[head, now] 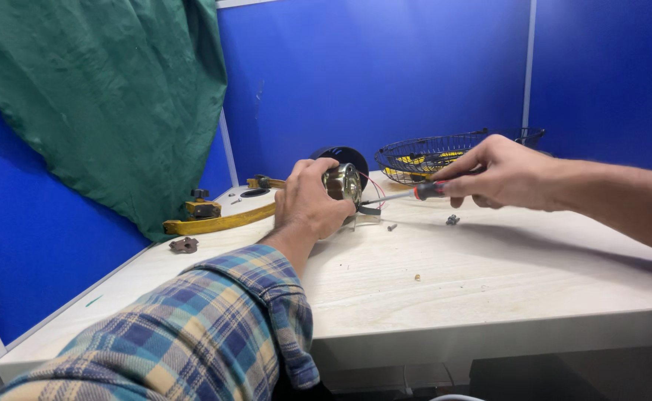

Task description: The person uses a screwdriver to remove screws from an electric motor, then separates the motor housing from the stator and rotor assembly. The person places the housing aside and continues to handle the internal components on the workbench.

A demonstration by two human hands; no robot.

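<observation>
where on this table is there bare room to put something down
Widest bare patch: the near table between the left hand and the front edge, holding only a tiny crumb. The left strip beside the brown knob is also free. It is crowded at the back: motor, screwdriver in the right hand, loose screws, wire guard, yellow arm.

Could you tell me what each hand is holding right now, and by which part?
The left hand grips the small metal motor around its body. The right hand holds the screwdriver by its red-and-black handle.
</observation>
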